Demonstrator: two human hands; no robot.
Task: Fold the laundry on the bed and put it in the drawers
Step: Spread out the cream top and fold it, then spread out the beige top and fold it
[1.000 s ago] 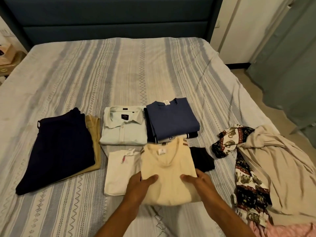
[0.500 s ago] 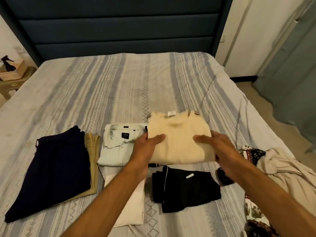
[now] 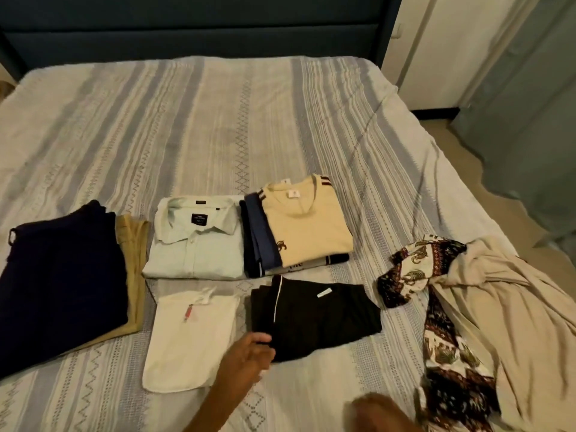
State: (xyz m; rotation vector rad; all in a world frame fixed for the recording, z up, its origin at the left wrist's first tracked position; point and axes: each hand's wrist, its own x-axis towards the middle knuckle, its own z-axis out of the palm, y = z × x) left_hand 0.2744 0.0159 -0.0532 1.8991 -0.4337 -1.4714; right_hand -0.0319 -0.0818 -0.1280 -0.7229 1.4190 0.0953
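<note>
A folded cream shirt lies on top of a folded blue shirt in a pile mid-bed. Just in front of that pile is a folded black garment. My left hand is at its near left corner, thumb and loosely curled fingers touching the edge. Only a blurred part of my right hand shows at the bottom edge, holding nothing I can see. A pale folded collared shirt, a white folded piece, navy trousers and tan trousers lie to the left.
Unfolded laundry lies at the bed's right edge: a beige garment and an elephant-print cloth. The striped bedspread runs back to a dark headboard. A grey curtain and floor are on the right.
Both hands carried the cream shirt from the near pile onto the blue shirt and let go of it. They then drew back, the left one to the black garment's corner.
</note>
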